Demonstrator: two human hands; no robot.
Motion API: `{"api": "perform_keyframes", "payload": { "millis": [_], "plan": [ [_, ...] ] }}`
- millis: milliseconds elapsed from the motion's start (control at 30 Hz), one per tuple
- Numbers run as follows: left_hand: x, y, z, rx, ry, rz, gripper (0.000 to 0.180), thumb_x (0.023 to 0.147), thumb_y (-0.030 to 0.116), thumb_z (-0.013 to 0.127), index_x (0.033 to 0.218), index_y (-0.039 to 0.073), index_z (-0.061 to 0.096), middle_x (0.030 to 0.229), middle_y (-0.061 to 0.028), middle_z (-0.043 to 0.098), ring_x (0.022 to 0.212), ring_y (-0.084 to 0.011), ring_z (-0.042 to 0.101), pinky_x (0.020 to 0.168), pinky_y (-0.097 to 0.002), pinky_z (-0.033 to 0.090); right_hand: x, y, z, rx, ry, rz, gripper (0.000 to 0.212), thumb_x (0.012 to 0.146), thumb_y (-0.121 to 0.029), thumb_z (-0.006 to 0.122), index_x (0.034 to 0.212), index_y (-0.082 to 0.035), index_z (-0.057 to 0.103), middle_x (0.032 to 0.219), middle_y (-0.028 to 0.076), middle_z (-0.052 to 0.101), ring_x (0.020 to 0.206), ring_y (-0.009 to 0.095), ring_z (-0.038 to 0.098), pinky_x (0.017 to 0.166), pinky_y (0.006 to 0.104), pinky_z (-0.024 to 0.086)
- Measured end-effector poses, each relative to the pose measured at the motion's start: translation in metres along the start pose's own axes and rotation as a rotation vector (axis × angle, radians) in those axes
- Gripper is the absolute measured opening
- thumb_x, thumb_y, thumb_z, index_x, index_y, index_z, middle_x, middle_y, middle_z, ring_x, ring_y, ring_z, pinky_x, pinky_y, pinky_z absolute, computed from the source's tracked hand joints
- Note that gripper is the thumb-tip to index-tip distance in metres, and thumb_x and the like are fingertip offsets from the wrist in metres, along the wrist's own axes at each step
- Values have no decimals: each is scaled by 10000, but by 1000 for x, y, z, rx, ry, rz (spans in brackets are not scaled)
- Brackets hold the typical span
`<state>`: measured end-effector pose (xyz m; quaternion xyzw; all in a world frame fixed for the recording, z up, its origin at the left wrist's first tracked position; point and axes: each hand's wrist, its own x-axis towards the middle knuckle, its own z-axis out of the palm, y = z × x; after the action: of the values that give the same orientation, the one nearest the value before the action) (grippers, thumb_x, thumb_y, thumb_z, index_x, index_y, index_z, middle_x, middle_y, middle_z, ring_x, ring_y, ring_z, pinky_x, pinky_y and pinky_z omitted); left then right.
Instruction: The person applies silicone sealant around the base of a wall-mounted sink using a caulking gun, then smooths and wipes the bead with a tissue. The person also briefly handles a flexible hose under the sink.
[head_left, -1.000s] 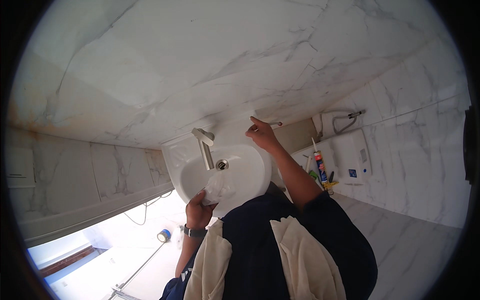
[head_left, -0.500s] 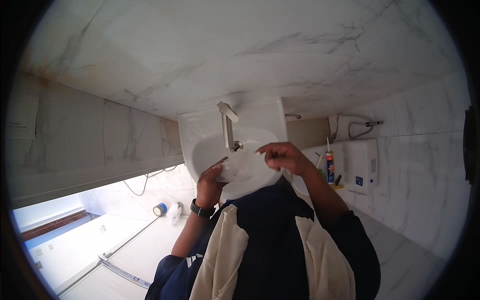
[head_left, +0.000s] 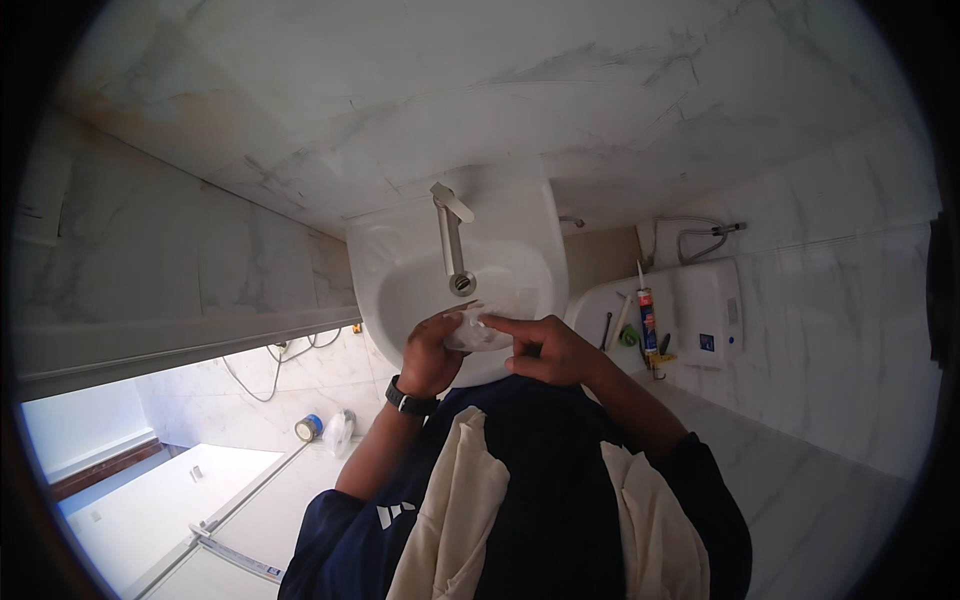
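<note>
My left hand, with a dark watch on its wrist, is closed on a small clear plastic bag above the near part of the white washbasin. What the bag contains is too blurred to tell. My right hand comes in from the right; its index finger stretches across the bag toward my left thumb, while its other fingers are curled, apart from the index. I see nothing gripped in it. A brushed-metal faucet stands at the back of the basin, its spout over the drain.
On the white toilet lid at right lie a sealant cartridge, a green item and several small tools. A flexible hose hangs behind. At lower left are a can and a plastic bag.
My right hand has moved left and down, bringing its index finger onto the bag. My left hand still holds the bag. The view has shifted slightly.
</note>
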<state>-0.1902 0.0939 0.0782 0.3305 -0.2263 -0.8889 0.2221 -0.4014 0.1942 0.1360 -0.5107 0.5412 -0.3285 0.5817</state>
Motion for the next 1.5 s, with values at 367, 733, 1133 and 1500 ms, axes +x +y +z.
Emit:
{"api": "perform_keyframes", "payload": {
  "millis": [367, 733, 1133, 1500],
  "plan": [
    [-6, -8, 15, -273, 60, -163, 406, 1025, 89, 422, 1414, -28, 414, 1406, -200, 531, 1269, -349, 580, 1065, -510, 518, -20, -18, 14, -987, 70, 39, 714, 818, -214, 643, 1512, -187, 478, 617, 67, 647, 572, 274, 678, 600, 412, 564],
    [4, -34, 61, -254, 131, -176, 412, 1019, 82, 431, 1416, -28, 428, 1393, -196, 547, 1256, -348, 589, 1036, -495, 533, -32, -18, -59, -1223, -163, -225, 504, 826, -209, 658, 1312, -76, 651, 699, 100, 682, 645, 277, 680, 605, 402, 509],
    [3, -41, 70, -137, 228, 10, 502, 993, 125, 506, 1471, 22, 392, 1452, -187, 515, 1353, -338, 509, 1141, -534, 429, -52, 57, -169, -359, 150, -204, 373, 830, -185, 735, 1186, -74, 721, 681, 71, 640, 553, 198, 616, 606, 347, 518],
    [-25, -54, 69, -300, 423, 18, 496, 1025, 176, 442, 1459, -58, 394, 1447, -215, 524, 1337, -358, 521, 1159, -497, 412, 55, 115, -137, -614, 393, -21, 820, 897, -366, 696, 1503, 66, 352, 966, 164, 656, 830, 299, 681, 708, 410, 574]
  ]
}}
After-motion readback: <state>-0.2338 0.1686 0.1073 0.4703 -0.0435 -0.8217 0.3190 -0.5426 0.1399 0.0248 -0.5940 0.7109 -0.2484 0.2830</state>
